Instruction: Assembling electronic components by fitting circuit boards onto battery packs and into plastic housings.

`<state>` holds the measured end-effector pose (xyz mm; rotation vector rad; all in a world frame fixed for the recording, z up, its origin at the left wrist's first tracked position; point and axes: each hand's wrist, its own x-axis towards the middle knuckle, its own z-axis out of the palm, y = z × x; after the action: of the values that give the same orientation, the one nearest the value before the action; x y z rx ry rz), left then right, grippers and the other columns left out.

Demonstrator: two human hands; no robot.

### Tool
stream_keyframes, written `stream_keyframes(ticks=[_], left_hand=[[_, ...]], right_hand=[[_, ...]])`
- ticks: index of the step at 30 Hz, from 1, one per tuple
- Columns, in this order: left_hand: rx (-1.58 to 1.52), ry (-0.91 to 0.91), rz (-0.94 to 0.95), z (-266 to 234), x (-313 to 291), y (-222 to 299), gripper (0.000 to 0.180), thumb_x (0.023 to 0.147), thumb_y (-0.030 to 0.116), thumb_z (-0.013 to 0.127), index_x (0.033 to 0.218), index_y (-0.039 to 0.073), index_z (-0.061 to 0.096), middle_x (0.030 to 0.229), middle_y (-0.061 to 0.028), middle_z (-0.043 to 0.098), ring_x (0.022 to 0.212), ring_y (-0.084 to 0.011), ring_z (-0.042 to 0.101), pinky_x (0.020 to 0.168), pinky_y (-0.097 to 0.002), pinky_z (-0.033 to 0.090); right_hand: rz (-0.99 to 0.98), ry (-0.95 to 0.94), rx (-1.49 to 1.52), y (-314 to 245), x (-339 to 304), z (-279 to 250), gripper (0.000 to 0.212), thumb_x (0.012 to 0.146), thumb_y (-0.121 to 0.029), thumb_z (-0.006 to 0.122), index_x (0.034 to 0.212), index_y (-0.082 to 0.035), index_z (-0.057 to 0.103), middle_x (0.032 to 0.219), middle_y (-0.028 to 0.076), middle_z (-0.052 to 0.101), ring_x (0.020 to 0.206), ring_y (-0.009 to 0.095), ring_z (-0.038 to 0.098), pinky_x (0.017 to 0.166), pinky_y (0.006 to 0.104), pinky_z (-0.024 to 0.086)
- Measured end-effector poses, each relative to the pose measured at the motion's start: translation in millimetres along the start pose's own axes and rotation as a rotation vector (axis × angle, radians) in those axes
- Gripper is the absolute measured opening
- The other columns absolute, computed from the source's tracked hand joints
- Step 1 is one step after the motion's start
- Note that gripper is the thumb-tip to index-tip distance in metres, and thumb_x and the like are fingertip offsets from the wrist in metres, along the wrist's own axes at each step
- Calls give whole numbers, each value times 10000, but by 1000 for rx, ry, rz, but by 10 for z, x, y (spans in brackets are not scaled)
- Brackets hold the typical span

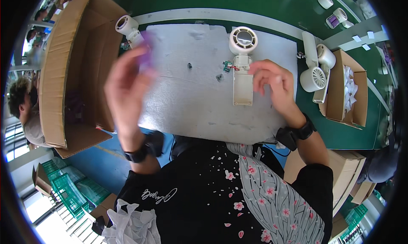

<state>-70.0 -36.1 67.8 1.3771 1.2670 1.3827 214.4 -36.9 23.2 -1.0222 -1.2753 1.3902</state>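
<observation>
A purple plastic part, smeared by motion, is gripped in the fingers of my left hand. This hand is raised between the large carton and the grey work mat. On the mat lies a white handheld fan, its round head at the far end. A small green circuit board hangs from the fan's side on red wires. My right hand hovers at the fan's right edge with loosely curled, parted fingers. Its fingertips reach the edge near the neck; whether they touch it I cannot tell.
The large open carton stands at the left, with purple parts inside. Another white fan lies beside it. Several white fan pieces and a small carton sit at the right. Two dark bits lie on the mat.
</observation>
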Motion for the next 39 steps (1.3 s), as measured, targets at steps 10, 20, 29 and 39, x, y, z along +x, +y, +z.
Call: stream_keyframes(ticks=[10, 20, 29, 39], left_hand=[[417, -732, 89, 1102, 382, -374, 415, 718, 73, 773, 1097, 114, 610, 1064, -101, 585, 948, -248, 598, 801, -367, 497], [168, -873, 29, 1265, 536, -534, 198, 726, 53, 773, 855, 54, 621, 894, -39, 555, 738, -162, 532, 646, -268, 442], [150, -910, 10, 1076, 478, -548, 154, 748, 35, 757, 862, 41, 655, 849, -39, 605, 731, -137, 559, 636, -250, 450], [201, -891, 62, 1075, 322, -761, 165, 773, -9, 726, 912, 3, 638, 845, -54, 594, 778, -149, 592, 702, -262, 493]], right_hand=[[157, -6, -81, 117, 30, -379, 293, 985, -249, 518, 845, -11, 614, 736, 33, 603, 611, 76, 525, 536, 214, 390], [133, -95, -222, 135, 83, -485, 154, 934, -114, 614, 839, 7, 615, 703, -4, 584, 626, 25, 491, 538, 197, 380], [157, -142, -279, -1, 20, -387, 108, 912, -91, 630, 878, 11, 627, 777, 21, 604, 655, 54, 525, 566, 201, 404], [164, 21, -757, -620, -649, -997, 320, 734, 37, 710, 1045, -24, 664, 989, 76, 626, 771, 149, 593, 657, 243, 443]])
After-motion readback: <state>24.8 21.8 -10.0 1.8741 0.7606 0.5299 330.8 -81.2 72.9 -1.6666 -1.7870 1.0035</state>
